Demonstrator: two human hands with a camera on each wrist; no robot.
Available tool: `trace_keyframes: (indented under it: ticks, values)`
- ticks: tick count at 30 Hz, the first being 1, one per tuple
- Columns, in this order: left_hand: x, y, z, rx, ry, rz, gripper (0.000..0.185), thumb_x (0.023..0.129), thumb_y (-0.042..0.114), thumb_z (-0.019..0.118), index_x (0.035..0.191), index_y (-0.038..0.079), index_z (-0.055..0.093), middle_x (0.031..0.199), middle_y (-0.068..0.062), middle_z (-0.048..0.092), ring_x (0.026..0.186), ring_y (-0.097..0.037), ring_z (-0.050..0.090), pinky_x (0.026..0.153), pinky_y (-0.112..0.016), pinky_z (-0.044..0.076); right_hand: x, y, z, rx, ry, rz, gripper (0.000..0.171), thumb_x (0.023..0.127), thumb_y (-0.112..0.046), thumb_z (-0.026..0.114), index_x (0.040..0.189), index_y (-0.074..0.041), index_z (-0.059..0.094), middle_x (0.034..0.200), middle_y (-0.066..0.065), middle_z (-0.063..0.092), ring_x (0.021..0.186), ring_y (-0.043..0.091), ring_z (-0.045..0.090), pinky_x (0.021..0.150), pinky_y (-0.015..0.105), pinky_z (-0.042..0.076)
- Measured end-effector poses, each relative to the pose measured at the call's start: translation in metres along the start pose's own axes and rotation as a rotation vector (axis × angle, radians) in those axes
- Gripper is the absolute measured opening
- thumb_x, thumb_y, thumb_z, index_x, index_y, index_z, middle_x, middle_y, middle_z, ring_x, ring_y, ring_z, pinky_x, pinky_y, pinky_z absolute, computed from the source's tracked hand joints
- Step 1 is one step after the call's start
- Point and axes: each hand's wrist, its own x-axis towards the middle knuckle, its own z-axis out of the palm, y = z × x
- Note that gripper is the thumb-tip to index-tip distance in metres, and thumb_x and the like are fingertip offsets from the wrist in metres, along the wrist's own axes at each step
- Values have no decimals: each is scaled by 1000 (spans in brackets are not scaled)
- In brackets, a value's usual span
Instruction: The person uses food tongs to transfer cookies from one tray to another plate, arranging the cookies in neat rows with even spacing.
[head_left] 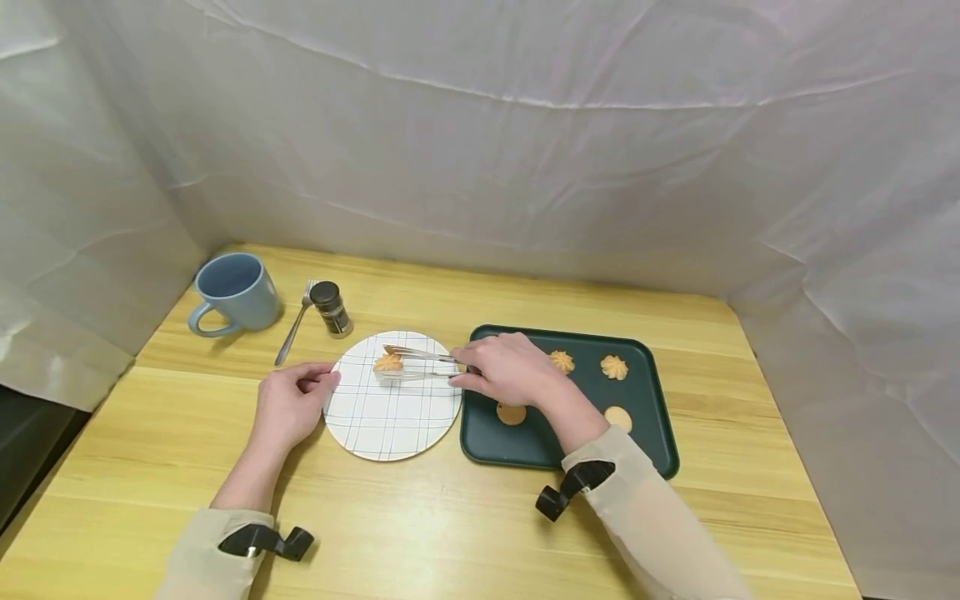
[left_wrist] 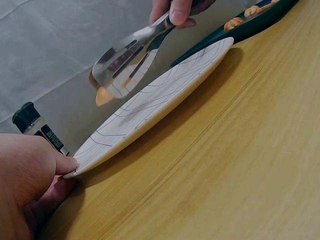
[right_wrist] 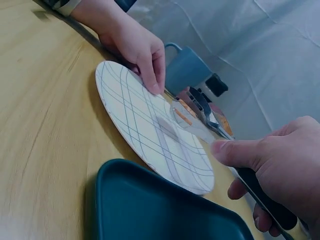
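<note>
The right hand (head_left: 504, 369) gripped tongs (head_left: 420, 364) clamping a cookie (head_left: 388, 362) over the plate (head_left: 390, 417); the left hand (head_left: 288, 404) pinched the plate's rim.

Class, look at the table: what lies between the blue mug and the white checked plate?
In the head view, a fork and a small dark-capped jar lie between the blue mug and the plate.

You won't find any words, numbers or brand marks you can read here. The only label sits on the small dark-capped spice jar (left_wrist: 44, 131), at ten o'clock from the checked plate (head_left: 390, 417), and its print is too blurred.
</note>
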Motion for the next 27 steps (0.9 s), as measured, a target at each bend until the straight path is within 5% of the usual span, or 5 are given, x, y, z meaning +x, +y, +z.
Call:
trace_keyframes:
  ticks: [6,14,27]
  values:
    - [1,-2,0,-1,18,24,24,101,22,73,114,4,81,91,-8,76,81,-21,65,67,-22,47,15,-5,3,-19,11,-32,31,108,-47,58,105,-19,70,82,-7,63,62,10,50,56,31,37]
    - [0,-2,0,4,19,32,24,101,22,73,114,3,81,91,-8,76,80,-21,64,67,-22,47,28,-9,7,-35,11,-30,30,108,-47,59,91,-22,56,72,-7,52,60,12,49,56,31,33]
    - [0,-1,1,4,4,19,26,102,23,72,116,3,80,93,-8,75,81,-22,63,67,-24,47,37,-10,13,-34,-1,-31,29,108,-48,58,93,-23,59,72,-7,53,60,11,50,56,31,35]
